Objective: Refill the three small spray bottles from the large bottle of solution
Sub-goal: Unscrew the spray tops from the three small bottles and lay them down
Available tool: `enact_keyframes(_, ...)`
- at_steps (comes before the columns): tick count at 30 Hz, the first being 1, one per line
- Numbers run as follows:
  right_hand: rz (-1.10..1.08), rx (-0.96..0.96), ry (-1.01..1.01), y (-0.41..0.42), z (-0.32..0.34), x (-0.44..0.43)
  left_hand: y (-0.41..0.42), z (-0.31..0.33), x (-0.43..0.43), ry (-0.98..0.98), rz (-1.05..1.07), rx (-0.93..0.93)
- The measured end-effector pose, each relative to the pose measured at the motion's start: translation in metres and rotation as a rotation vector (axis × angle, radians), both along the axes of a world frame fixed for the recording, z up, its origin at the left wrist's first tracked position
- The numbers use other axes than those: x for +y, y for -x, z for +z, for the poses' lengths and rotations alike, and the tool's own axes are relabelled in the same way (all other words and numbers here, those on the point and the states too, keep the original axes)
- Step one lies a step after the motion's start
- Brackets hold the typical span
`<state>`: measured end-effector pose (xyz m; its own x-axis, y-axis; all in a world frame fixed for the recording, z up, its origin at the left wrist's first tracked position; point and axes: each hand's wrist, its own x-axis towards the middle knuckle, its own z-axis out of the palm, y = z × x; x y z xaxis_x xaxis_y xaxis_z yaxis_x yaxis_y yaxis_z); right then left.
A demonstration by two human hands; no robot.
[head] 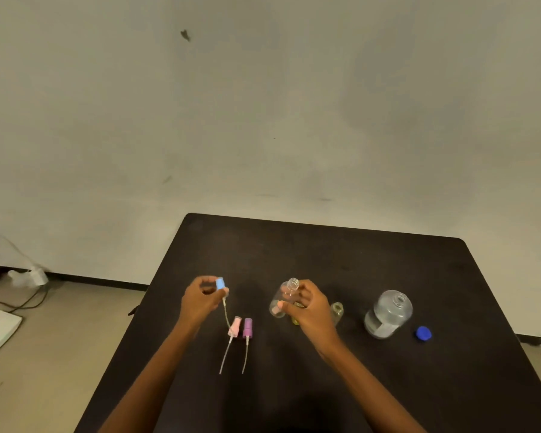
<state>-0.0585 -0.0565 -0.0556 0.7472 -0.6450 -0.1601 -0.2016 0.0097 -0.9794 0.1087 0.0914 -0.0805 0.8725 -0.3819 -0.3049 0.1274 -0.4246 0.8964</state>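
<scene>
On table (325,260) — sprayer heads (247,328) left | large bottle (388,314) right | cap (423,333) just right of it

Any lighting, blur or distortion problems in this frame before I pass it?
Head view: dim, flat light and overall softness; wide-angle bends the table edges; no harsh glare; the clear small bottle in the right hand and the large bottle read faintly against the dark top; the left hand pinching the blue spray head looks slightly smeared.

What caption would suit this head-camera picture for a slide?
Left hand holds the blue spray top, right hand grips an open small bottle; pink top and purple top lie on the black table.
</scene>
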Motion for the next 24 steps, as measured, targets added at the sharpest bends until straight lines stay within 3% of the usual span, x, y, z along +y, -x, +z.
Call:
enact_keyframes(5,0.026,0.118,0.094,-0.035,-0.042,0.010,-0.011,-0.047,0.019,-0.315,-0.121,-0.045)
enact_keyframes(10,-0.007,0.218,0.156,-0.047,-0.070,0.018,-0.019,-0.073,0.027,-0.442,-0.199,-0.013)
enact_keyframes(17,0.037,0.309,0.263,-0.059,-0.085,0.024,-0.016,-0.083,0.025,-0.507,-0.252,-0.009)
enact_keyframes(24,0.076,0.356,0.245,-0.057,-0.095,0.027,-0.014,-0.087,0.023,-0.494,-0.285,-0.031)
